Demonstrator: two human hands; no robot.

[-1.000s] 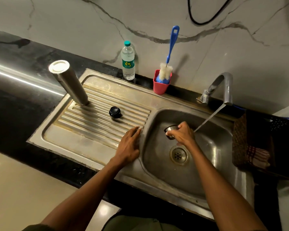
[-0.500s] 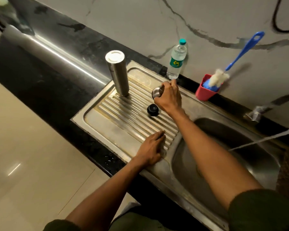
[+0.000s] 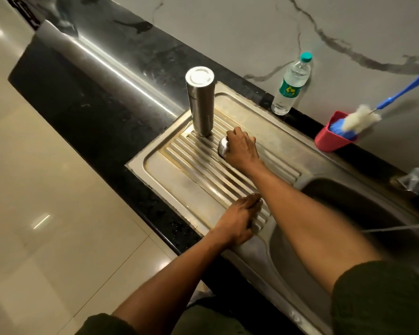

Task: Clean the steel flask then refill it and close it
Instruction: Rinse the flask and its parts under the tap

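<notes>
The steel flask (image 3: 200,100) stands upside down on the ribbed drainboard (image 3: 203,170) at its far left. My right hand (image 3: 241,147) grips a small steel cap (image 3: 223,146) and holds it down on the ribs just right of the flask. The black stopper seen earlier is hidden under this hand. My left hand (image 3: 240,218) rests flat on the drainboard's near edge beside the sink basin (image 3: 348,213).
A plastic water bottle (image 3: 291,84) stands by the wall. A red cup (image 3: 331,136) holds a blue-handled bottle brush (image 3: 363,116). The tap (image 3: 414,178) is at the right, and a thin stream of water (image 3: 397,228) runs into the basin. Black countertop surrounds the sink.
My right hand carried the steel cap from under the tap in the basin over to the drainboard and lowered it beside the flask. The view swung left. My left hand stayed put.
</notes>
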